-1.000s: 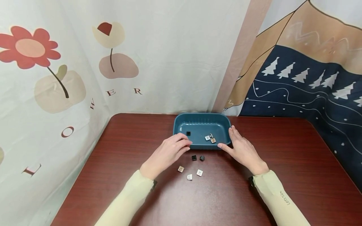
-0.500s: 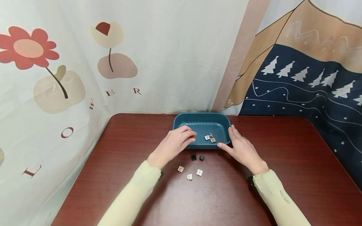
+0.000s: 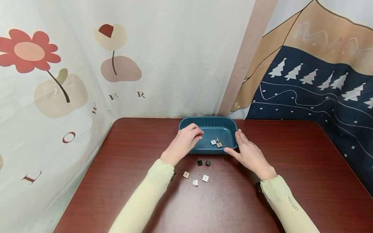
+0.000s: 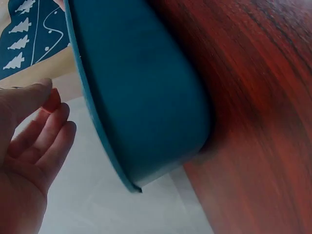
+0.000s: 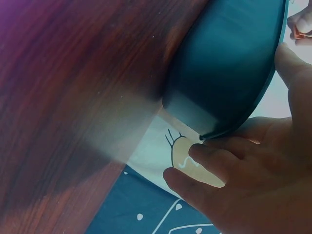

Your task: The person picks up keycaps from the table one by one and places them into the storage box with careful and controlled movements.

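Observation:
My left hand (image 3: 184,142) is over the left part of a blue tray (image 3: 214,151). Thumb and fingertips pinch a small red keycap (image 4: 51,101), clearest in the left wrist view. At the tray's front right corner, my right hand (image 3: 252,155) rests against the rim, thumb at the front and fairly straight fingers along the side. Inside the tray lie a white keycap (image 3: 213,142), a tan keycap (image 3: 219,145) and a dark one (image 3: 217,139), close together. The left hand hides the tray's left floor.
In front of the tray, on the reddish-brown table (image 3: 131,145), lie a black keycap (image 3: 199,163), a dark grey keycap (image 3: 208,163), a tan keycap (image 3: 186,174) and two white keycaps, one (image 3: 205,178) right of the other (image 3: 195,183). Behind the table hangs a printed curtain (image 3: 180,64).
My left hand has moved up and right from the tray's front rim to over its inside, carrying the red keycap and covering the black keycap there. The right hand has stayed put.

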`<action>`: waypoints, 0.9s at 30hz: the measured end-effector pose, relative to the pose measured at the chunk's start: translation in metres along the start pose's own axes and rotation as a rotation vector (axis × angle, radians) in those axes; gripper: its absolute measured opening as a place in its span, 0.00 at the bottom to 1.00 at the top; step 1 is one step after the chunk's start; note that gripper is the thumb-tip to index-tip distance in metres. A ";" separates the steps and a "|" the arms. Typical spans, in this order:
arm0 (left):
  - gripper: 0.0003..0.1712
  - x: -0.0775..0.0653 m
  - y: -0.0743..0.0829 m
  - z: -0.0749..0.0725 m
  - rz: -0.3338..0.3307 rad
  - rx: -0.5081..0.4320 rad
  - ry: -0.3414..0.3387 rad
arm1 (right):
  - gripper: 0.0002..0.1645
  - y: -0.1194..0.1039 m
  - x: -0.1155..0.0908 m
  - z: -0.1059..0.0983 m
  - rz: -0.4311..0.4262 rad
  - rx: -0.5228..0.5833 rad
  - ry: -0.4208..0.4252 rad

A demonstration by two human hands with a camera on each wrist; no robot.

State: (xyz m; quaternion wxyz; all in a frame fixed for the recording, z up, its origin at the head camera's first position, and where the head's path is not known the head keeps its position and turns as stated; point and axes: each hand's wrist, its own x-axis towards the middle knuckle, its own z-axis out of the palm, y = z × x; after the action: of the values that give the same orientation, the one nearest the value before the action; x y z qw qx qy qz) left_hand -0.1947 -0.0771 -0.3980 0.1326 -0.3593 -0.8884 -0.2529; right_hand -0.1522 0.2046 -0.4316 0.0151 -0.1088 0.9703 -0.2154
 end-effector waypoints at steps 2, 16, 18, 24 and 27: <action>0.07 0.002 -0.001 0.003 -0.026 0.001 -0.010 | 0.62 0.000 0.000 0.000 -0.002 0.000 0.001; 0.08 0.019 -0.008 0.019 -0.215 0.053 -0.159 | 0.61 0.001 -0.001 0.000 -0.004 0.000 0.012; 0.06 0.021 -0.008 0.020 -0.232 0.071 -0.183 | 0.61 0.002 -0.001 0.000 -0.005 -0.001 0.013; 0.04 0.025 -0.009 0.023 -0.293 0.105 -0.238 | 0.62 0.001 -0.001 0.001 -0.009 0.002 0.009; 0.02 0.026 -0.010 0.024 -0.312 0.113 -0.246 | 0.62 0.001 0.000 0.001 -0.008 0.003 0.008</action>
State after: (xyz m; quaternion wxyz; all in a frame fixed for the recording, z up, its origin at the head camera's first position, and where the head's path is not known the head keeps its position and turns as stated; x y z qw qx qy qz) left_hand -0.2214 -0.0558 -0.4106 0.0022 -0.2374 -0.9556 -0.1745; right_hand -0.1519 0.2048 -0.4327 0.0106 -0.1118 0.9696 -0.2175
